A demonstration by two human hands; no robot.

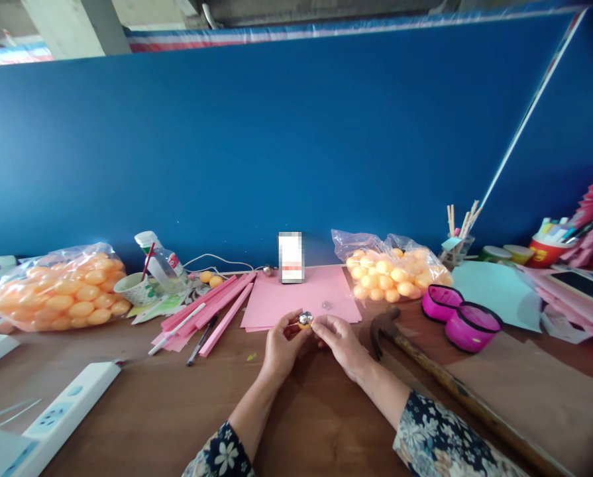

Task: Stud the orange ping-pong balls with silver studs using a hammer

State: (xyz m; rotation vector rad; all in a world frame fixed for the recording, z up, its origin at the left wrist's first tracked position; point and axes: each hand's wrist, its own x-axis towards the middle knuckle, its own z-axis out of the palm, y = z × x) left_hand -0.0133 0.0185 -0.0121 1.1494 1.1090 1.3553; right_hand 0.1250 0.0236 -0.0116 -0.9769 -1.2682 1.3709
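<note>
Here, a silvery ball (305, 318) sits between both hands (282, 344) (340, 341).

The single head-worn view looks forward and down across the brown table (177, 417), squarely facing a blue partition (286, 146) at twelve o'clock; the left hand (282, 344) and right hand (344, 346) are nearer, around six o'clock.

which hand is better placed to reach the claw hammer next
Probably the right hand: the claw hammer lies just to its right, while the left hand, pinching the shiny ball, is farther off.
</note>
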